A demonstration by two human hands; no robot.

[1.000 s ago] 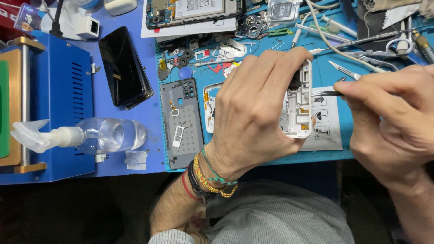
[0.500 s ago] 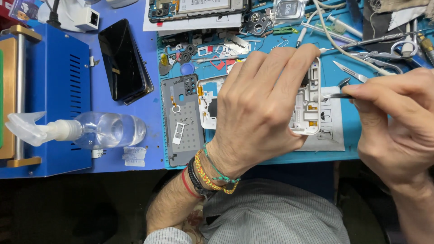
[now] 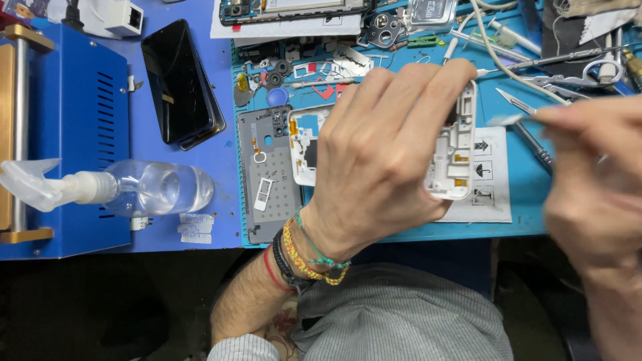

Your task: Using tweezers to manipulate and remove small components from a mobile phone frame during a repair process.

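White phone mid-frame (image 3: 455, 150), long axis upright, clamped in left hand (image 3: 381, 157) fingers; right hand (image 3: 592, 180), blurred, pinches small pale piece (image 3: 505, 120) just right of it.

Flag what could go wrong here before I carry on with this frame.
The left hand covers most of the white phone frame, so the work spot is largely hidden. The right hand is blurred in motion with a small tool near the frame's edge; a slip could gouge it. Loose small parts lie close behind and could get knocked away.
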